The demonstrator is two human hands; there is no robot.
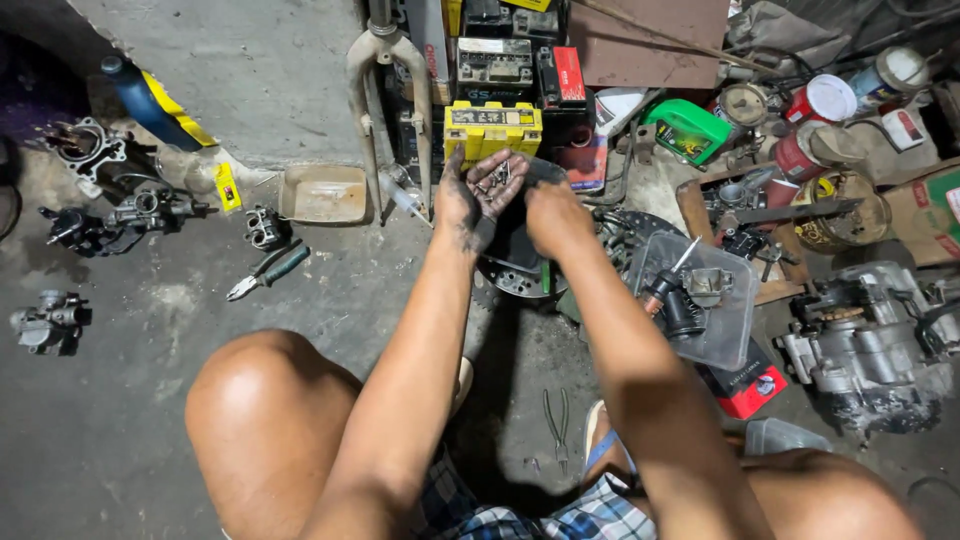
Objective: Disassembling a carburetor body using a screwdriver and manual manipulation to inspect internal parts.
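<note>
My left hand [478, 198] is held palm up, smeared with black grease, and cups several small dark metal parts [499, 177]. Right beside it, my right hand [556, 215] grips a black tray [545, 172] by its near edge, its fingers hidden behind the hand. Both forearms reach forward between my bare knees. Under the hands a round metal engine part [520, 280] lies on the concrete floor.
Pliers [266, 272] lie on the floor at left, with carburettors [48, 320] farther left. A clear plastic box [712, 296] holding parts sits at right, beside an engine block [865, 345]. Batteries [492, 126], cans and a green bottle [688, 130] crowd the back. Thin pliers [557, 425] lie between my feet.
</note>
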